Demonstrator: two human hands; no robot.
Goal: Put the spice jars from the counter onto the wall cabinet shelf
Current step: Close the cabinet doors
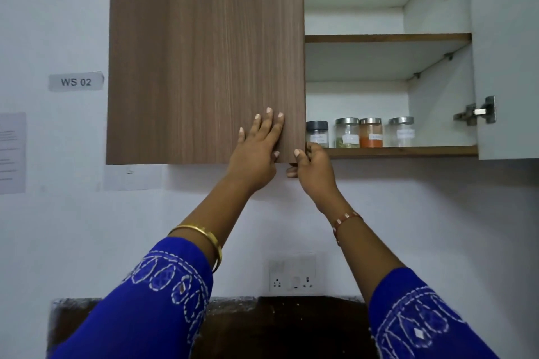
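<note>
A pale wall [437, 213] carries a "WS 02" label [75, 81] and a socket plate [292, 274].

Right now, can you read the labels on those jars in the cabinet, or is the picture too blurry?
Head view: jar labels too small and soft to read; the wall sign reads WS 02 clearly; wide-angle lens bows the cabinet door edges; the counter lies in dark shadow.
</note>
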